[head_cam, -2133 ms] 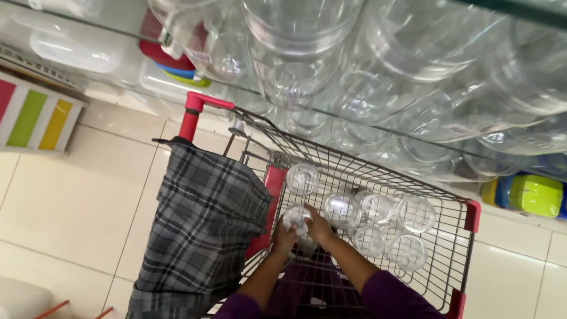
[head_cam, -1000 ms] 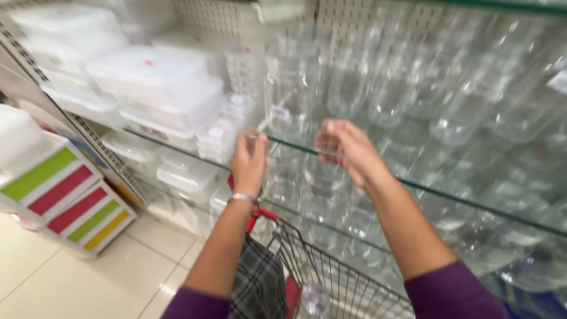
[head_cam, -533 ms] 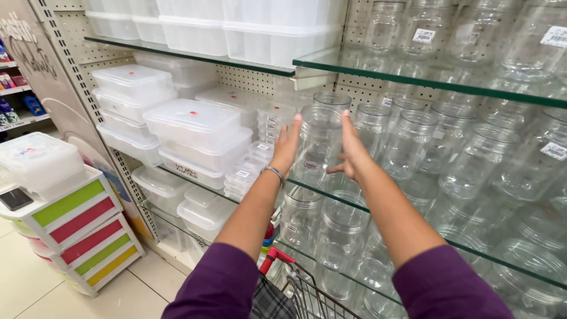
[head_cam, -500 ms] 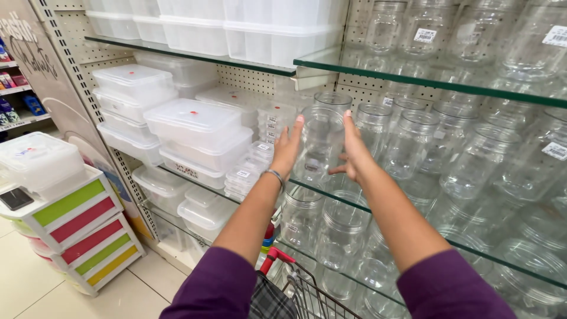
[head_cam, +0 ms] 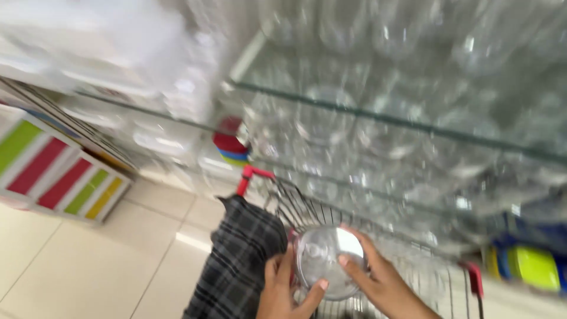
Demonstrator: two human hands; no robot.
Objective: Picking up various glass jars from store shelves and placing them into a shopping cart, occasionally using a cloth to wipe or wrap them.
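Note:
A clear glass jar (head_cam: pixel 323 260) is held between both my hands over the wire shopping cart (head_cam: pixel 378 233). My left hand (head_cam: pixel 283 289) cups its left and lower side, and my right hand (head_cam: pixel 381 280) presses on its right side. The jar's round end faces the camera. A dark plaid cloth (head_cam: pixel 239 260) hangs over the cart's left edge beside my left hand. The picture is blurred by motion.
Glass shelves (head_cam: pixel 384 118) loaded with several clear jars run above and behind the cart. White plastic boxes (head_cam: pixel 100 47) fill the shelves at left. A striped coloured box (head_cam: pixel 59 171) stands at lower left on the tiled floor (head_cam: pixel 88 260). Blue and green items (head_cam: pixel 531 266) sit at lower right.
My hands were reaching up to the jars on the glass shelf. Now they are down over the cart with a jar between them, and the view has tilted down.

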